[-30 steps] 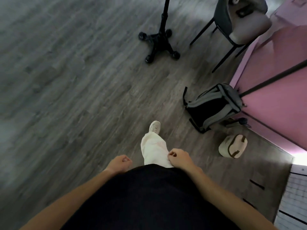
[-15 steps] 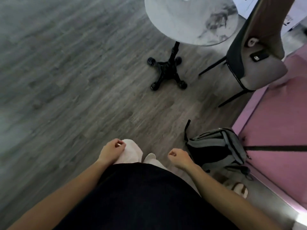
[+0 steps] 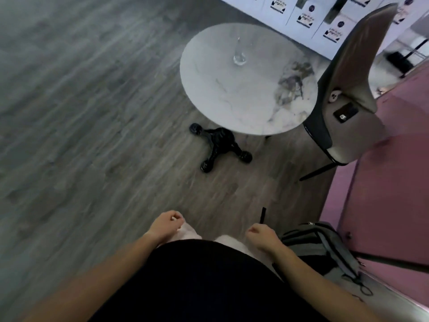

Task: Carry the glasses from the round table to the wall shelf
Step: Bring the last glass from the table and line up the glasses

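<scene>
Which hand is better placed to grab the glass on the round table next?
Marginally the right hand: the glass stands ahead, slightly nearer its side than the left hand. Both hang curled and empty, well short of the round table, so either could serve.

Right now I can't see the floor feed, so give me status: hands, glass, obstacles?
Both hands, left and right, loosely curled, holding nothing. One glass upright on the table. Chair at its right; backpack by the right hand.

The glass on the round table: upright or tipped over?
Upright. The glass stands on its base on the round table, its clear body rising straight up. Whether it holds liquid, cannot tell.
</scene>
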The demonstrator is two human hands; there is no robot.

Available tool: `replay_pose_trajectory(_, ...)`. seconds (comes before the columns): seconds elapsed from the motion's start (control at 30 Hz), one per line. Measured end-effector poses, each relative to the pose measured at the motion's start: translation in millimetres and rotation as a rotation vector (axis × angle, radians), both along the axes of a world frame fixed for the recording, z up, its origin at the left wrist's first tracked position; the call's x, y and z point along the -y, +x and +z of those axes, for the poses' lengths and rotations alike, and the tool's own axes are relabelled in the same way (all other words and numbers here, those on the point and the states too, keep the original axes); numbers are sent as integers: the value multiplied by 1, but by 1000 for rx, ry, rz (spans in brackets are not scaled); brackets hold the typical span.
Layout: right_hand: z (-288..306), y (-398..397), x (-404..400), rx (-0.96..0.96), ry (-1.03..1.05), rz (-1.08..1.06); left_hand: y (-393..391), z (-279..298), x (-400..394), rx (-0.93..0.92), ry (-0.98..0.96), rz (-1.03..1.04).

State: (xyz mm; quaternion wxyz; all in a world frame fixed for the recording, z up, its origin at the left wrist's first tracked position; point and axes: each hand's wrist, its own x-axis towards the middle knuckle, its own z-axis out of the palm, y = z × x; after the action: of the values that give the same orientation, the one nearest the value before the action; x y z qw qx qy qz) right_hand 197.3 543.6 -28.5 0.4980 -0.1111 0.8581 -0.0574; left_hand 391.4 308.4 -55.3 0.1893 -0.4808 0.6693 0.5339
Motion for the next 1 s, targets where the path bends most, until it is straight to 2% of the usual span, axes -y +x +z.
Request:
replay_pose_trajectory(0.17, 23, -24, 96, 11, -205, -103, -48, 2, 62, 54, -24, -107)
replay_pose_trajectory(0.3, 27, -52, 135, 66, -302, -62, -99, 2, 98, 36, -32, -168)
replay_pose_trajectory(0.47, 25, -138, 180, -123, -445, -274, -199, 11, 144, -69, -162, -184)
replay_pose_trajectory(0.63, 25, -232, 242, -67, -596, -252, -295, 32, 178, -196, -317, -19)
replay_pose_trajectory(0.8, 30, -324, 295, -120, -591, -209, -382, 52, 209, -207, -216, 66)
replay_pose_trajectory(1.0, 36, -413, 360, -394, -730, -50, -484, 60, 244, -206, -122, 156)
